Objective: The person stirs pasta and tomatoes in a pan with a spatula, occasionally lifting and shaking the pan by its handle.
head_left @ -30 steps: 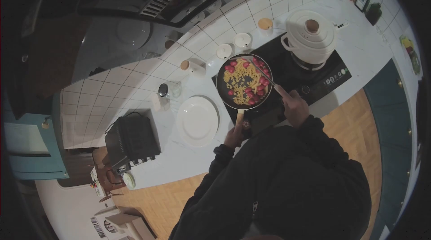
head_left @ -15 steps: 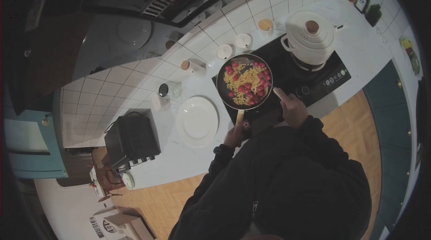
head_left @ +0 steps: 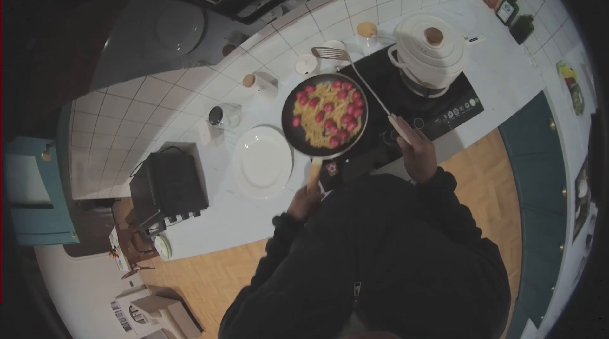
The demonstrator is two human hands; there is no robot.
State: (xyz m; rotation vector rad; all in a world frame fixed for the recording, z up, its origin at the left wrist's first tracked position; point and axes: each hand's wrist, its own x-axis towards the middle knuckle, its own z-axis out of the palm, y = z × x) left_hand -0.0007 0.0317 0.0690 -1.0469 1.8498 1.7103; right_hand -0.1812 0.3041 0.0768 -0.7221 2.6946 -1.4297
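Note:
My left hand [head_left: 305,203] is closed round the wooden handle of a dark frying pan [head_left: 290,138]. Yellow pasta [head_left: 315,124] and red cherry tomatoes [head_left: 348,124] lie spread in the pan. Above and to the right, my right hand [head_left: 419,153] grips the pale handle of a slotted spatula [head_left: 368,83]. The spatula's head is up off the food, beyond the pan's far rim. Left of the pan stands a white plate [head_left: 263,162], its rim close to the pan's edge. The pan overlaps the left part of the black cooktop [head_left: 377,142].
A lidded white pot [head_left: 431,53] stands on the cooktop's right side. Along the tiled wall are a jar with a wooden lid [head_left: 366,31], a small white lidded jar [head_left: 306,64] and a glass jar [head_left: 229,117]. A black toaster oven [head_left: 168,183] sits at left, bottles [head_left: 507,10] at far right.
The spatula has been raised out of the pasta to beyond the pan. The pan has moved left, closer to the plate, with my left hand still on its handle.

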